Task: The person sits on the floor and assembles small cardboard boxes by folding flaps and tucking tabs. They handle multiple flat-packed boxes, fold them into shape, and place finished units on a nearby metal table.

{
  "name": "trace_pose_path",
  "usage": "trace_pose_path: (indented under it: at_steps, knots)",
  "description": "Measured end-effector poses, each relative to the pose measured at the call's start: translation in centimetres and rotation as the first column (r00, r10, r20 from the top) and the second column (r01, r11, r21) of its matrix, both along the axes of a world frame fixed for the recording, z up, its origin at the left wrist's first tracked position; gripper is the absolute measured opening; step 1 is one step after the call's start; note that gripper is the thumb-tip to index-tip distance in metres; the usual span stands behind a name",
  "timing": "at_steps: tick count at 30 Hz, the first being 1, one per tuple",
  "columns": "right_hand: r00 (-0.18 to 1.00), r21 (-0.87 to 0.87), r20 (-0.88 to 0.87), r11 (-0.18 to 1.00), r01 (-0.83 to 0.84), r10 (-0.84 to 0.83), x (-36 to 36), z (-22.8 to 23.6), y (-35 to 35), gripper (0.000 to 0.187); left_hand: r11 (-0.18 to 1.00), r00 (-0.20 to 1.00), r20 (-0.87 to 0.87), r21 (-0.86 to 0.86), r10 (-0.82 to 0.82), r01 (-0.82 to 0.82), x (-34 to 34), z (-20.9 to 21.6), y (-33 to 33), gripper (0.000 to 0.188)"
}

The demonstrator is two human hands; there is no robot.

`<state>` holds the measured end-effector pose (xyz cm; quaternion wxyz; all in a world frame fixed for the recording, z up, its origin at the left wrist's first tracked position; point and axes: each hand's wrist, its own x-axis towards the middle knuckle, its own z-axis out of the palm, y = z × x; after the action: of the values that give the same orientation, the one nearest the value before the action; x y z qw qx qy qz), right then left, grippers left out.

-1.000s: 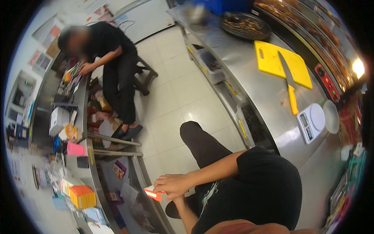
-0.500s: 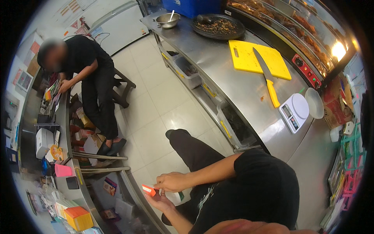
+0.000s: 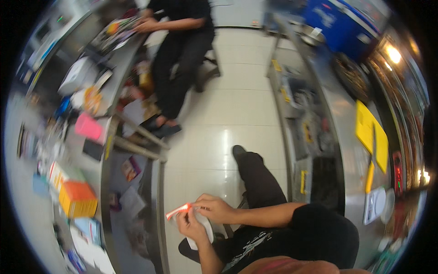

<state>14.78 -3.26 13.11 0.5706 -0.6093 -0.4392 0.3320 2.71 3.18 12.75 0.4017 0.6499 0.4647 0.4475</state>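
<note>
A small orange-and-white folded card piece sticks out from between my hands. My left hand is closed, pinching it between thumb and fingers. My right hand is closed beside it, its fingertips meeting at the card's near end; whether they grip the same piece is partly hidden. Below both hands, close to my lap, shows a white rounded item, too covered by the hands to name.
On the left, a steel counter holds an orange-and-yellow box, a pink cup and a white device. A seated person works beyond. At right, a steel table carries a yellow cutting board, a knife and a scale.
The view has swung to the left, so the right-hand table now sits farther right. The orange-and-white piece has turned in my hands, my left fingers now gripping it from above.
</note>
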Motion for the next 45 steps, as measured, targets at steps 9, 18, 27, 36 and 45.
trace_pose_path:
  at_steps: [9,18,27,36,45]
  knots:
    - [0.983,0.255,0.037,0.949,-0.186,0.183,-1.0,5.1,8.5,0.029,0.987,0.99,0.098,0.115,0.098,-0.109,-1.5,6.1,5.0,0.008]
    - [0.917,0.412,0.047,0.828,-0.38,0.397,-0.8,10.3,14.9,0.016,0.984,0.916,0.376,0.052,0.138,-0.169,-3.8,9.9,7.9,0.006]
    - [0.818,0.399,-0.122,0.783,-0.478,0.562,-0.8,11.3,11.8,0.015,0.998,0.799,0.599,-0.005,0.055,-0.065,-5.5,8.3,5.3,0.01]
    - [0.828,0.313,0.037,0.78,-0.542,0.56,-1.4,11.8,8.7,0.015,0.997,0.552,0.831,-0.078,0.073,-0.015,-5.2,7.8,1.7,0.014]
    - [0.81,0.361,-0.021,0.76,-0.541,0.586,-1.5,13.0,11.3,0.012,0.996,0.602,0.797,-0.087,0.053,0.028,-6.2,11.0,3.8,0.016]
